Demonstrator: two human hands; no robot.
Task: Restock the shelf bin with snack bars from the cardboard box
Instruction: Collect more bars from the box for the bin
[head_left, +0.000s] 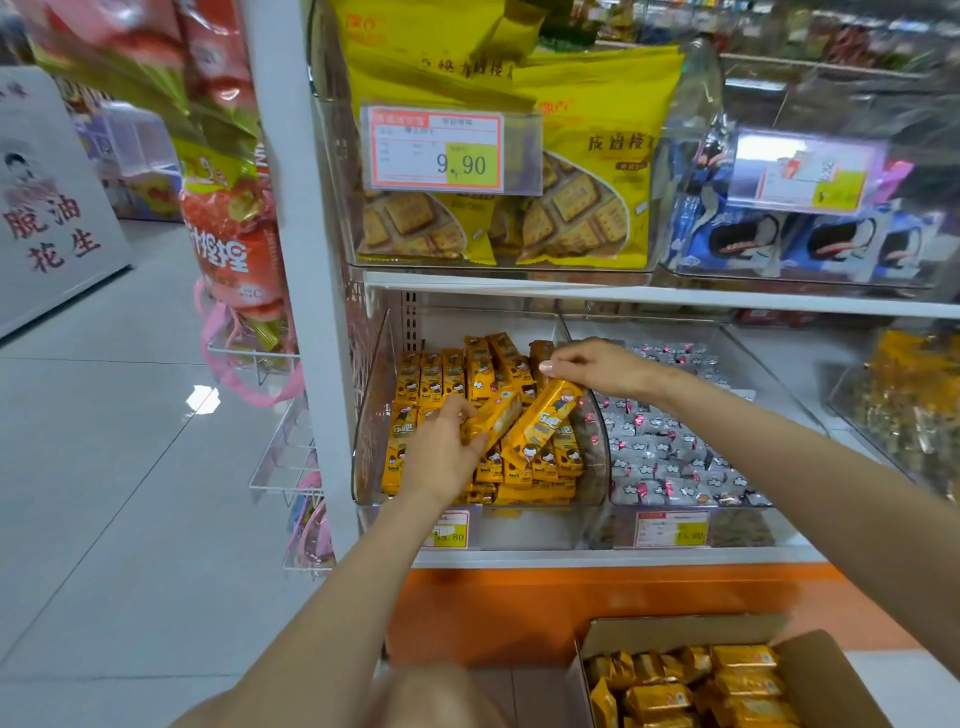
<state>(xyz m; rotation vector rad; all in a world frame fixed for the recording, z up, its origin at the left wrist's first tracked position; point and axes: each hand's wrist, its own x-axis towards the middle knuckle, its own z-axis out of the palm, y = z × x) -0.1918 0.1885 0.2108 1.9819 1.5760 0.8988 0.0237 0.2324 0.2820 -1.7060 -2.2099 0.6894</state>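
Two hands work inside one clear shelf bin (370, 415) of yellow snack bars (436, 374): the left hand (441, 452) curls its fingers round one bar (493, 415), the right hand (587, 366) pinches a second bar (543, 423) by its upper end. One open cardboard box (826, 660) (more bars inside, too jumbled to count) sits below the bin.

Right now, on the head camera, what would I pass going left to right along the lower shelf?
Wire rack, then the shelf bin holding yellow snack bars, then grey-wrapped snacks, then gold-wrapped sweets at the far right.
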